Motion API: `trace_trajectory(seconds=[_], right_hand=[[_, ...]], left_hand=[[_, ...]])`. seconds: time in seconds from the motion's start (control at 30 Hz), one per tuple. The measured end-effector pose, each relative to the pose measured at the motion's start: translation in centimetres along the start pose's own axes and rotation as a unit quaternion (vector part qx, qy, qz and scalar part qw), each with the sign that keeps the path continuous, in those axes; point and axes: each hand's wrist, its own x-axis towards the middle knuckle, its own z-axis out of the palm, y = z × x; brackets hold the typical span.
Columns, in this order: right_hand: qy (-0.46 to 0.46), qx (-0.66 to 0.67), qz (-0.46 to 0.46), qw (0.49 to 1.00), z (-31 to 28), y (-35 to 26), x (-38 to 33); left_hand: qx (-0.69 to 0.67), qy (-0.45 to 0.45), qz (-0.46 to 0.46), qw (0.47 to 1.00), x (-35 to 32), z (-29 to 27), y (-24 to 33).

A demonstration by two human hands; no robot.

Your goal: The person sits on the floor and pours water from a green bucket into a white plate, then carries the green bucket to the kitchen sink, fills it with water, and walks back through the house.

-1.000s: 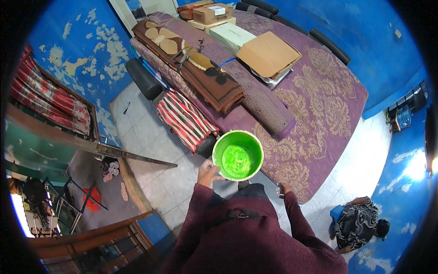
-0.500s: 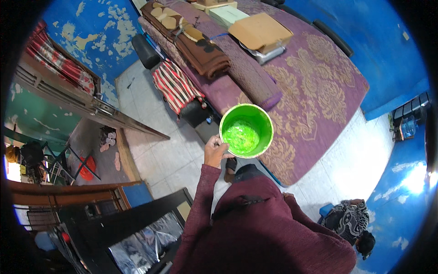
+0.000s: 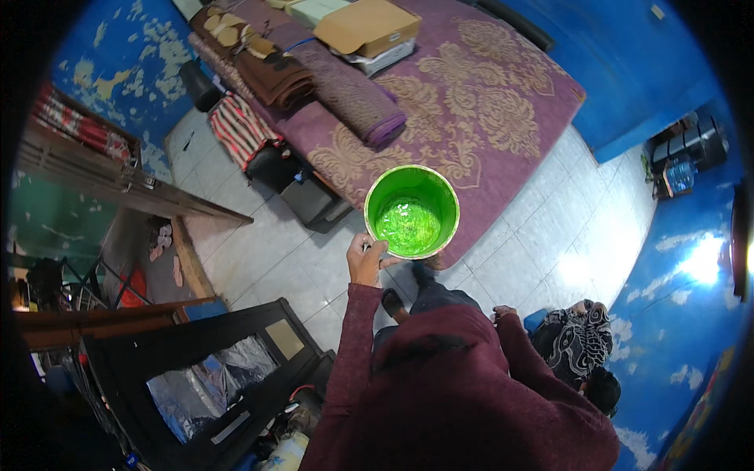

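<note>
My left hand (image 3: 366,261) grips a round green bucket (image 3: 452,206) by its near left rim, with the thumb on the rim and the fingers outside. Clear liquid, probably water, glistens in the bottom of the bucket (image 3: 408,225), which is held out in front of me above the floor and the mattress edge. Down at my right side, my right hand (image 3: 503,312) hangs by my hip. It is small in the picture and its fingers are too unclear to read.
A purple patterned mattress (image 3: 440,110) carries a rolled mat (image 3: 361,110), a brown folded blanket (image 3: 275,78) and a cardboard box (image 3: 367,28). A wooden door (image 3: 157,192) stands at left, a dark cabinet (image 3: 181,345) lower left. At right a person (image 3: 577,337) in patterned cloth sits low.
The view has shifted, so the mattress and its things lie farther left and up. My left hand still grips the bucket, and more of my right hand now shows at my side.
</note>
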Motion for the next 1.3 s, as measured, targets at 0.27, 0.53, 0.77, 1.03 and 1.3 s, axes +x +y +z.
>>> trace_trajectory(seconds=[0.27,0.53,0.77,1.03,1.3], right_hand=[[0.013,-0.509,-0.227,0.83,-5.9,12.2,3.2],[0.001,-0.497,-0.159,0.853,-19.7,15.9,4.7],[0.04,0.435,-0.029,0.899,-31.8,16.4,10.1],[0.177,-0.082,-0.203,0.96,-35.7,15.3,16.1],[0.277,-0.12,-0.111,0.947,-41.3,14.5,21.0]], left_hand=[[0.055,-0.059,-0.019,0.997,-0.4,11.6,-7.9],[0.076,-0.098,-0.034,0.992,0.0,30.4,-18.4],[0.108,-0.162,-0.089,0.977,0.7,45.8,-25.3],[0.155,-0.247,-0.132,0.947,5.0,60.7,-34.0],[0.18,-0.345,-0.174,0.905,10.5,77.9,-40.9]])
